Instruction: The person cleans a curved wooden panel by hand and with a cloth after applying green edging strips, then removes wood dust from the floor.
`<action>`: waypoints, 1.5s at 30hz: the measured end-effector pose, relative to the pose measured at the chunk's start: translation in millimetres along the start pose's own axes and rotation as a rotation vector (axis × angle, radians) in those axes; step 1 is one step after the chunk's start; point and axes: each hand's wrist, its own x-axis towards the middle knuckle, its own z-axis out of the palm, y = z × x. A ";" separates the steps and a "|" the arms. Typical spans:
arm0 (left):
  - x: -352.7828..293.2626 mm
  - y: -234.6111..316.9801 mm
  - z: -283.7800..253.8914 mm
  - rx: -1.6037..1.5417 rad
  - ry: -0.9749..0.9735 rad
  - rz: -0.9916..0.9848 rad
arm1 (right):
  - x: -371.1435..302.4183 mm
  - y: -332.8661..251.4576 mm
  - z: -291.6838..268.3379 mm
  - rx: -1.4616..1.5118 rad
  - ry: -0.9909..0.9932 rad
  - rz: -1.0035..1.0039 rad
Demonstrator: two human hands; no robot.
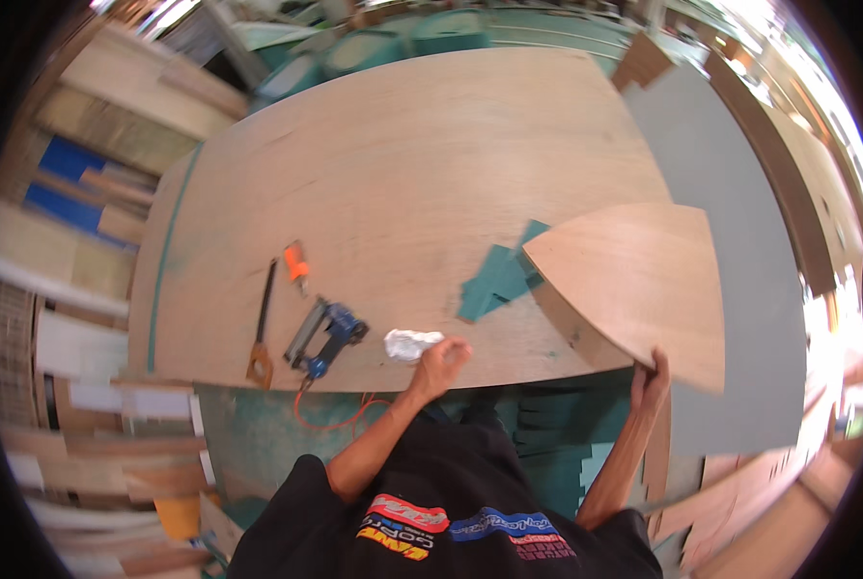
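My right hand [651, 382] grips the near lower edge of a triangular wooden box piece [644, 280] with curved sides. It sits tilted at the right of the table, its side wall showing on the left. My left hand [443, 365] is at the table's near edge with its fingers curled together; whatever is in them is too small to tell. Right beside it lies a crumpled white wrapper or bag [408, 344]. Several green flat strips [497, 282] lie by the box piece's left corner, partly under it.
The plywood-topped table [383, 164] carries a blue nail gun [323, 336] with an orange hose [340, 425], a handsaw [263, 333] and an orange-handled tool [296, 261]. A grey panel [731, 193] lies at right. Stacked boards [103, 328] stand at left.
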 end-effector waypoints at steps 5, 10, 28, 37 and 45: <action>-72.2 -0.5 13.3 -0.887 -0.041 -0.100 | -122.2 78.6 79.7 0.139 -0.064 0.129; -122.8 29.8 -24.9 -1.451 0.081 0.077 | -196.2 143.3 137.1 0.127 -0.302 0.507; -508.2 -157.5 -187.4 -1.544 1.058 0.353 | -354.6 275.4 207.3 -0.509 -1.045 0.812; -596.7 -180.2 -232.1 -1.236 1.466 0.409 | -495.7 414.2 349.6 -0.807 -1.341 0.985; -625.2 -252.8 -277.8 -1.141 1.565 0.139 | -557.9 525.0 357.6 -1.269 -1.175 0.761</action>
